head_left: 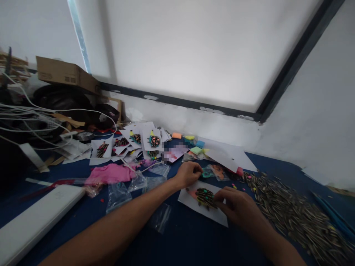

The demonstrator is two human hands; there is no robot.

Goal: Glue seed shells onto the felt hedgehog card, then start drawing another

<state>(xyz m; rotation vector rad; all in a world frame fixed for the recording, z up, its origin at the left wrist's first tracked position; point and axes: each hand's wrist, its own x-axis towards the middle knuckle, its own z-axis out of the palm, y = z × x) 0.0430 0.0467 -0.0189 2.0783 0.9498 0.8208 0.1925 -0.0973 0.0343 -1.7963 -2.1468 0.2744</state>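
A white card (191, 207) lies on the blue tabletop, bearing a hedgehog-like figure (205, 196) of dark striped sunflower seeds with small green dots and a pink clay end. At the figure's right edge is my right hand (238, 203), thumb and forefinger closed together; whatever they pinch is hidden. Just past the card's far edge hovers my left hand (189, 174), its fingers curled in and closed, contents not visible. Near its fingertips sit a lump of teal clay (206, 173) and a small bag of orange clay (219, 171).
Loose sunflower seeds (294, 214) spread across the right side. Several cards with similar seed figures (154, 140) are stacked behind, left of coloured clay blocks (196, 150). Pink clay (111, 173), clear plastic bags (118, 195) and a long white box (41, 221) lie to the left.
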